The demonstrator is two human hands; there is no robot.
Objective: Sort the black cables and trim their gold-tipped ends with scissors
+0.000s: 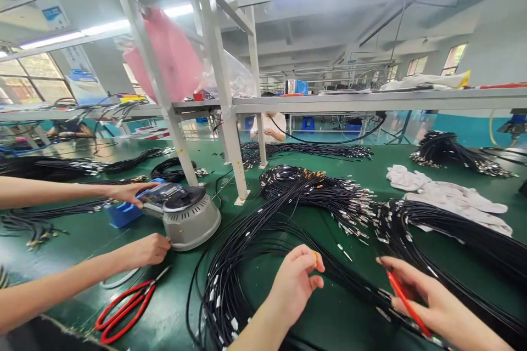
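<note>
My left hand (294,285) is raised above the cable loop, its fingers curled in a pinch. A small yellow piece (315,259) shows between thumb and fingertips; its kind is too small to tell. My right hand (432,304) is closed round a slim red-handled tool (405,299), whose working end I cannot make out. Beneath and between my hands lies a large coiled bundle of black cables (230,263) with white labels. Behind it rests another black cable bundle (329,189) with metal connector ends and some orange-yellow ones.
At left, a co-worker's hands (150,249) touch a grey round-based machine (193,219) beside a blue bin (123,214). Red-handled scissors (127,307) lie in front. White gloves (453,197) and more cables (465,222) lie right. White shelf posts (228,137) rise from the green table.
</note>
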